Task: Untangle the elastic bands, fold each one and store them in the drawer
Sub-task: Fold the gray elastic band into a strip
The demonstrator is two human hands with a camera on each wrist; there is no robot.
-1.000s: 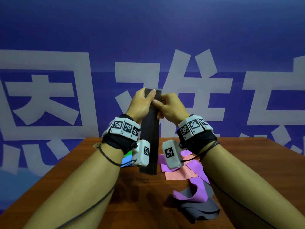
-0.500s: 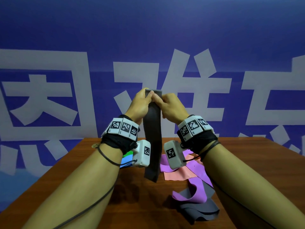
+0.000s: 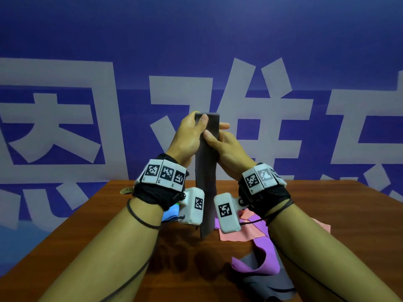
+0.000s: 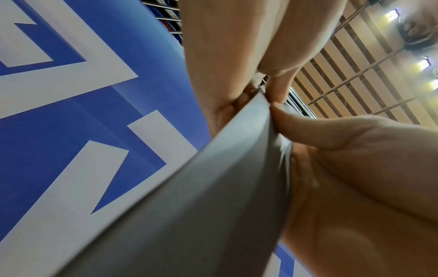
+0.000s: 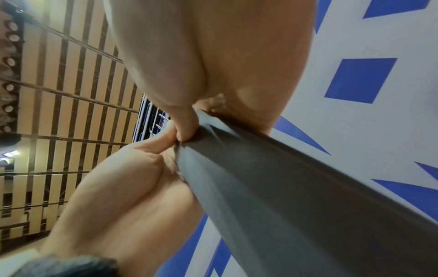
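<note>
- Grey elastic band (image 3: 206, 171) hangs doubled above the table (image 3: 109, 247), raised between both hands.
- Left hand (image 3: 187, 136) pinches its top fold.
- Right hand (image 3: 226, 147) pinches just below.

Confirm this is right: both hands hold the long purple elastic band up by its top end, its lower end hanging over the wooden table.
Wrong in one respect: the band is dark grey, not purple. The head view shows the left hand and right hand pinching the long dark grey elastic band by its top, hanging over the wooden table.
</note>
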